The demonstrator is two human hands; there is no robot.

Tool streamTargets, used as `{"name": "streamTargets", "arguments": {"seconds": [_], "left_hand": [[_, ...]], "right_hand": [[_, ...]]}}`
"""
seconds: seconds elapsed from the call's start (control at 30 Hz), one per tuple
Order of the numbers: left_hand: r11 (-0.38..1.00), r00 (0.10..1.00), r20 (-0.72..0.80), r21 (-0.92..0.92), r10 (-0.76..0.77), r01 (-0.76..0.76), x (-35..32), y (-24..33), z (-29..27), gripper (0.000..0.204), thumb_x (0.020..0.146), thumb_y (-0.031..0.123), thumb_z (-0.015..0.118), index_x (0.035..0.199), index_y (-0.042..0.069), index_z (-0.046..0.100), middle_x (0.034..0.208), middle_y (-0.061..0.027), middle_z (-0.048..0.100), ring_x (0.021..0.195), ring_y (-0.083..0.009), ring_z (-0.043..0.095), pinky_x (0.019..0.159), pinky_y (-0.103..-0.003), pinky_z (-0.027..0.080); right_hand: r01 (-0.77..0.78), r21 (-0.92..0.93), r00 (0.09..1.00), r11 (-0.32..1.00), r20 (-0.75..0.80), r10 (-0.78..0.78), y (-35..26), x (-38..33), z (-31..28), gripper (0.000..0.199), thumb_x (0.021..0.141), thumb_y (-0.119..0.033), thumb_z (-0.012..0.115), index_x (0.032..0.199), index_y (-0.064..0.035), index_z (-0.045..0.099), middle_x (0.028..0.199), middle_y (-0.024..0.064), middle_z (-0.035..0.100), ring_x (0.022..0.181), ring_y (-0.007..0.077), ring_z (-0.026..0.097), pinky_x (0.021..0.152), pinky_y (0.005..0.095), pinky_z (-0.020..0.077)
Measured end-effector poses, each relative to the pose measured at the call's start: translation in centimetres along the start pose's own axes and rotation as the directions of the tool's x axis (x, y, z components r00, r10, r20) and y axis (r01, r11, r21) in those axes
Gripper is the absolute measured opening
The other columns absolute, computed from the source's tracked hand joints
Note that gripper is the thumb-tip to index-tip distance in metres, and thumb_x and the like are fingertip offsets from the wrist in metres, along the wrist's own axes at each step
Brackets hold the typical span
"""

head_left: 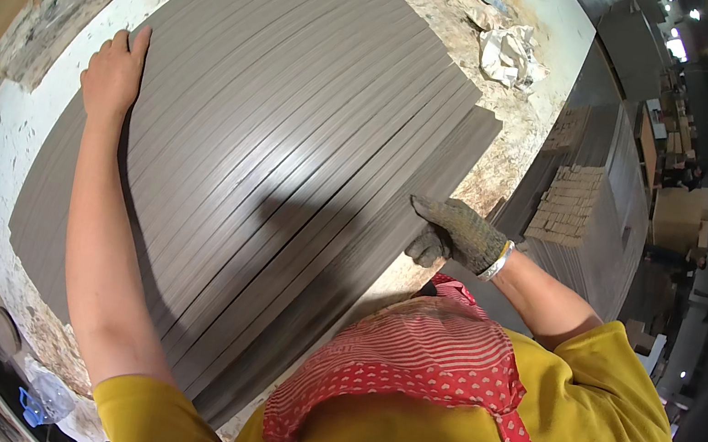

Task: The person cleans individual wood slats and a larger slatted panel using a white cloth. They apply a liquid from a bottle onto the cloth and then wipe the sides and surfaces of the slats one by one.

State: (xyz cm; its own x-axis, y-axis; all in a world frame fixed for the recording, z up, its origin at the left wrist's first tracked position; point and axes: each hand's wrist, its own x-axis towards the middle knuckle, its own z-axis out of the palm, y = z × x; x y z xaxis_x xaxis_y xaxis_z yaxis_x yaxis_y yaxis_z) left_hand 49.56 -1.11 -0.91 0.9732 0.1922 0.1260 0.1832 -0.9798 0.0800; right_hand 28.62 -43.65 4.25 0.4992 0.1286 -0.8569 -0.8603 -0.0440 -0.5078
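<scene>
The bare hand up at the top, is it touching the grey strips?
Touching. In the head view the left hand lies flat, fingers spread, on the far edge of the grey strips, with no gap showing under the palm.

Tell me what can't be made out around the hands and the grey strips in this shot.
- Left hand: palm side hidden, pressed flat on the grey strips.
- Right hand: covered by a work glove; fingertips curl under.
- Table beneath the strips: hidden.
- Strips' near ends: hidden by the apron.
</scene>
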Motion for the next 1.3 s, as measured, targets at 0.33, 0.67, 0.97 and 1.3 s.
{"name": "streamTargets", "arguments": {"seconds": [0.33, 0.67, 0.97, 1.3], "left_hand": [[1.000, 1.000, -0.003, 0.017, -0.012, 0.012, 0.6, 0.2, 0.2, 0.060, 0.096, 0.056, 0.032, 0.121, 0.008, 0.057, 0.113, -0.0156, 0.063, 0.106, -0.0323, 0.060, 0.089, -0.048, 0.045], [0.997, 0.998, 0.003, 0.045, -0.063, 0.063, -0.1, 0.6, -0.9, 0.054, 0.096, 0.051, 0.037, 0.123, 0.009, 0.056, 0.123, -0.0146, 0.058, 0.115, -0.0327, 0.054, 0.096, -0.049, 0.041], [0.460, 0.420, 0.188, -0.399, 0.888, -0.794, -22.3, 10.6, -6.5, 0.087, 0.075, 0.060, 0.060, 0.143, 0.011, 0.035, 0.153, -0.0069, 0.027, 0.143, -0.0295, 0.019, 0.111, -0.056, 0.017], [0.404, 0.382, 0.160, -0.550, 0.910, -0.731, -27.0, 12.5, -5.4, 0.091, 0.068, 0.060, 0.068, 0.138, 0.009, 0.040, 0.153, -0.0073, 0.025, 0.142, -0.0323, 0.019, 0.110, -0.051, 0.026]], "right_hand": [[0.083, 0.196, 0.994, 0.977, 0.049, -0.094, 1.2, 0.2, -0.6, 0.043, 0.091, -0.033, 0.063, 0.107, 0.0067, 0.058, 0.073, 0.0174, 0.067, 0.062, 0.0216, 0.068, 0.052, 0.0279, 0.0565], [0.029, 0.269, 0.997, 0.963, 0.067, -0.049, 0.9, 0.0, 0.7, 0.041, 0.087, -0.034, 0.067, 0.101, 0.0037, 0.060, 0.072, 0.0169, 0.067, 0.060, 0.0216, 0.067, 0.053, 0.0281, 0.0569], [0.044, 0.245, 0.978, 0.968, 0.189, -0.092, 1.4, -0.6, -0.6, 0.041, 0.087, -0.022, 0.067, 0.113, 0.0077, 0.053, 0.088, 0.0168, 0.065, 0.082, 0.0231, 0.067, 0.071, 0.0336, 0.0576], [0.024, 0.288, 0.978, 0.957, 0.191, -0.082, 3.4, -1.1, -1.2, 0.030, 0.090, -0.017, 0.064, 0.109, 0.0044, 0.056, 0.090, 0.0154, 0.065, 0.081, 0.0241, 0.067, 0.070, 0.0342, 0.0572]]}}
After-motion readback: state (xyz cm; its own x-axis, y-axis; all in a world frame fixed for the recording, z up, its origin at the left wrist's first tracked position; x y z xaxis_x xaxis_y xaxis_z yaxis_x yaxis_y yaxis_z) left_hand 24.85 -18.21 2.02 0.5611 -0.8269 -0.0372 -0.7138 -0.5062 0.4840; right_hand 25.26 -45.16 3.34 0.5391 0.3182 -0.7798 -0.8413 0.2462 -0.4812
